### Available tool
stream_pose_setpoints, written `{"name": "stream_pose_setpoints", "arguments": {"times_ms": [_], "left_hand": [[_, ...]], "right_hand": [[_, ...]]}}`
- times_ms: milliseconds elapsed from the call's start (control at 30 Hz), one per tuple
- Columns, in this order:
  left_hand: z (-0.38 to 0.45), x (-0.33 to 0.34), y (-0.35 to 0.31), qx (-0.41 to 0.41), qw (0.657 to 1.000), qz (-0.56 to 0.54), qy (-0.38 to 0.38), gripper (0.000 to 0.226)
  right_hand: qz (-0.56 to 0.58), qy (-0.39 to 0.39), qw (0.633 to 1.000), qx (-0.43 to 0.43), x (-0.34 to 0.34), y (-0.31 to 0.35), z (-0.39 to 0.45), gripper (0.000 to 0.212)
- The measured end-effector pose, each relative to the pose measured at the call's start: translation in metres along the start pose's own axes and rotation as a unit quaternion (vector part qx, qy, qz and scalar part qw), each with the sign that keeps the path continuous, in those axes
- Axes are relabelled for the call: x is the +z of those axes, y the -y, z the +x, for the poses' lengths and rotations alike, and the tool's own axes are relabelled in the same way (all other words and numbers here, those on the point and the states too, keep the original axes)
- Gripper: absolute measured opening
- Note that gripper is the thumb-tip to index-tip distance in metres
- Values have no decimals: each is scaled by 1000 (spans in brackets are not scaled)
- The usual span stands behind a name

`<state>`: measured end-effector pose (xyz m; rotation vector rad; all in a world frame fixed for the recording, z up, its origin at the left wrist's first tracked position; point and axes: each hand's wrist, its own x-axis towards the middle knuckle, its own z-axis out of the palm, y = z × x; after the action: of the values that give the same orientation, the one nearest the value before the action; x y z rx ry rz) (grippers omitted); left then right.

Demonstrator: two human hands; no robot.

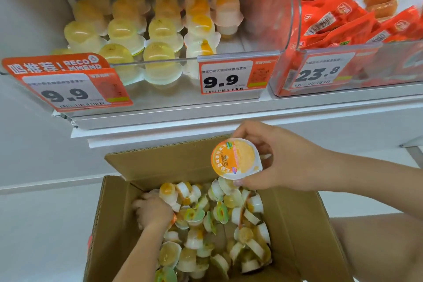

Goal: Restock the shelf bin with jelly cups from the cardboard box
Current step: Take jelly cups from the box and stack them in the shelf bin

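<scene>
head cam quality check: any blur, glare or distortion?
Head view: wide-angle bending, shelf edge bows and the price tags tilt; red packets smeared at top right; glare on the clear bin wall; left hand in the box soft; cup lid in right hand fairly sharp; light even, shadows faint.

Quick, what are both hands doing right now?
Left hand: down in the cardboard box, curled around a jelly cup.
Right hand: holding an orange-lidded jelly cup.

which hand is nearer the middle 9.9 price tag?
Right. The right hand, holding an orange-lidded jelly cup, is just below the 9.9 price tag. The left hand is down in the cardboard box.
</scene>
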<state>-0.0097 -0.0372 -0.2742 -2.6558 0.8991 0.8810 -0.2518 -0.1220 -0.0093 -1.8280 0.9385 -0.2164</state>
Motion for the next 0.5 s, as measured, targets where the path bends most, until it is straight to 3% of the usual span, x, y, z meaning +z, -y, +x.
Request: {"name": "stream_pose_setpoints", "arguments": {"times_ms": [67,133,200,333,433,500], "left_hand": [[-2,-2,5,4,998,29,-56,63],[1,-3,9,36,993,68,-88,51],[5,-5,13,51,992,40,-107,38],[-10,-35,18,89,983,-156,-24,29],[-44,-82,15,154,964,-214,29,60],[-81,-128,7,232,937,-252,63,67]], "right_hand": [[5,1,1000,1,0,-1,0,47],[6,-3,1000,-1,-1,-1,1,46],[10,-12,1000,-2,-4,0,1,45],[-15,-49,999,-16,-4,6,5,44],[-56,-69,996,-20,-4,17,7,46],[-86,-71,993,-33,-4,25,7,48]]}}
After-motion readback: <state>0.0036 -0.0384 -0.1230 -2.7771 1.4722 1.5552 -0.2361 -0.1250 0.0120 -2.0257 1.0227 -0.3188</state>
